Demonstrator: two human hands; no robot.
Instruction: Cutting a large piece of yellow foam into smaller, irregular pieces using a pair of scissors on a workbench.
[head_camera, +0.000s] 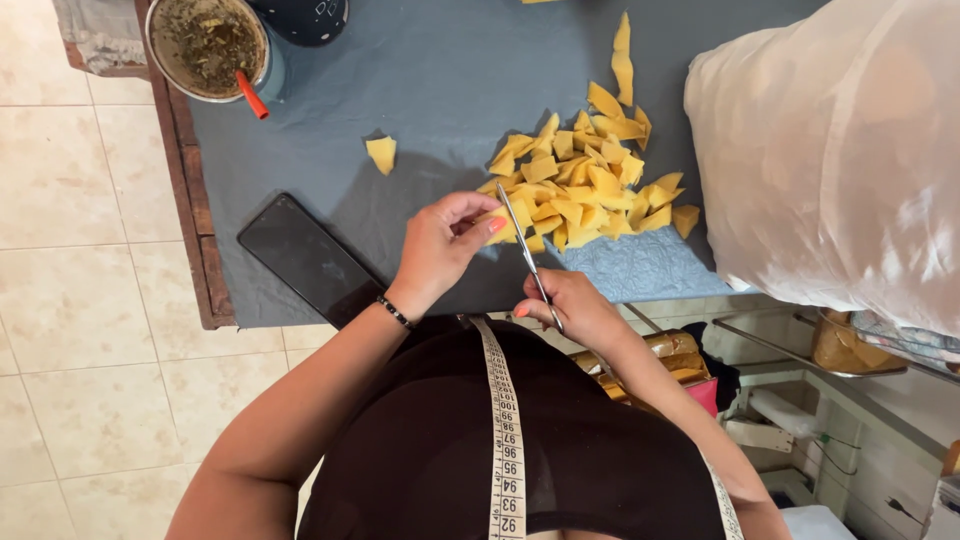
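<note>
My left hand (445, 240) pinches a small yellow fabric piece (499, 228) at the near edge of a heap of yellow fabric scraps (585, 180) on the blue-grey table (450, 90). My right hand (572, 308) grips the handles of a pair of scissors (520, 240), whose blades point up and away, touching the pinched piece. A single yellow scrap (381, 153) lies apart to the left of the heap. A measuring tape (505, 430) hangs down my dark top.
A black phone (310, 260) lies at the table's near left edge. A cup of dried herbs with a red straw (208, 45) stands at the far left corner. A big white plastic bag (830, 160) covers the right side. Tiled floor (80, 300) lies left.
</note>
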